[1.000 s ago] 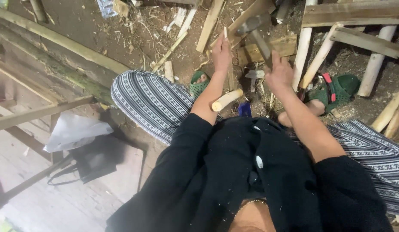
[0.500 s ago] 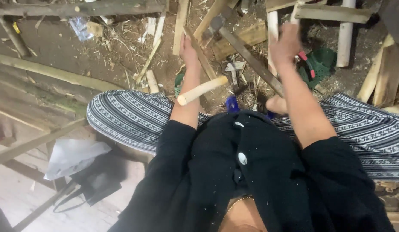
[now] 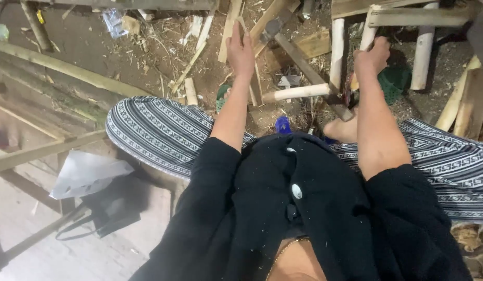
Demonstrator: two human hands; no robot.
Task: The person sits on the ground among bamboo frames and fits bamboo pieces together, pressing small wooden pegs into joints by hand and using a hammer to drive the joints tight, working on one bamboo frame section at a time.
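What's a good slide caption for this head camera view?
Seated person's left hand steadies a thin wooden strip while right hand grips a hammer handle.

A crumpled clear plastic wrapper [image 3: 114, 22] with a bluish sheen lies on the dirt floor near the top left, just beside a small pale wood offcut. At the far top left edge sits a small pale green scrap [image 3: 1, 32], too blurred to tell what kind of wrapper it is. A small yellow tag-like bit [image 3: 40, 16] shows near it. No signs or screens are visible.
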